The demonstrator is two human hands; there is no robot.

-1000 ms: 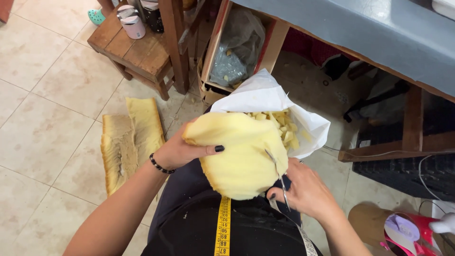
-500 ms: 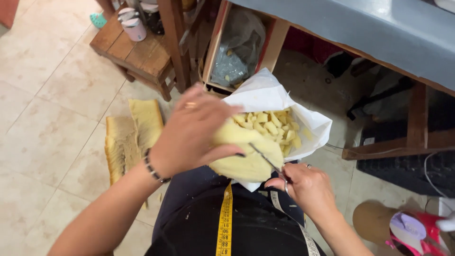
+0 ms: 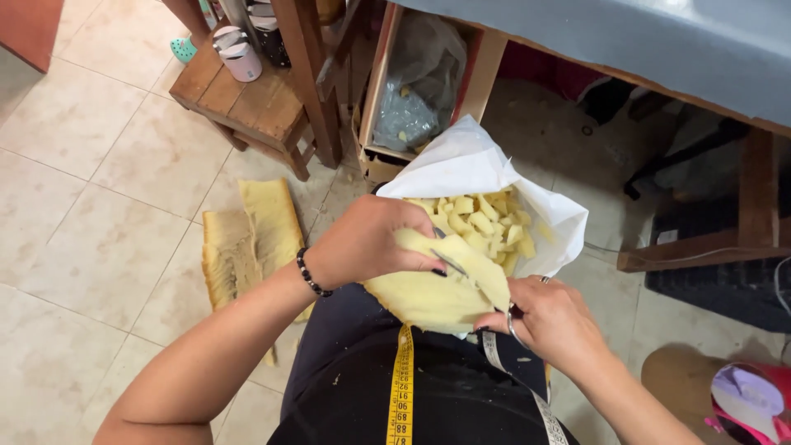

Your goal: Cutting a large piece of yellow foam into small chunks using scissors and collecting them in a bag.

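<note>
— Two hands are occupied over the lap: the left hand (image 3: pixel 362 247) is clamped over the top of a yellow foam sheet (image 3: pixel 428 292), and the right hand (image 3: pixel 548 317) is closed around the handles of the scissors (image 3: pixel 461 270), whose blades are set into the sheet's upper edge. What is judged most likely to go wrong?

— The left fingertips (image 3: pixel 437 270) are seen just beside the blades, nearly touching them. If the sheet is fed forward while the blades are being closed, a fingertip could be nicked.

— And the sheet itself?

— It is held bent and unsupported, partly across the lap and partly over the mouth of the white bag (image 3: pixel 486 169). Soft foam may be expected to buckle between the blades, so a ragged or uneven piece could result.

— Could the cut pieces be lost?

— Possibly. The foam cubes (image 3: pixel 486 227) are heaped high in the bag, near its rim. The bag is only propped in front of the knees, so it could be tipped by a push from the sheet, and cubes could be scattered across the tiled floor (image 3: pixel 99 247).

— Anything else close by?

— A yellow measuring tape (image 3: pixel 402 387) is hung down the front of the body, just below the sheet's lower edge, and could be caught if the scissors are brought lower. More foam slabs (image 3: pixel 247 239) are lying on the floor to the left, well apart from the cutting.
</note>
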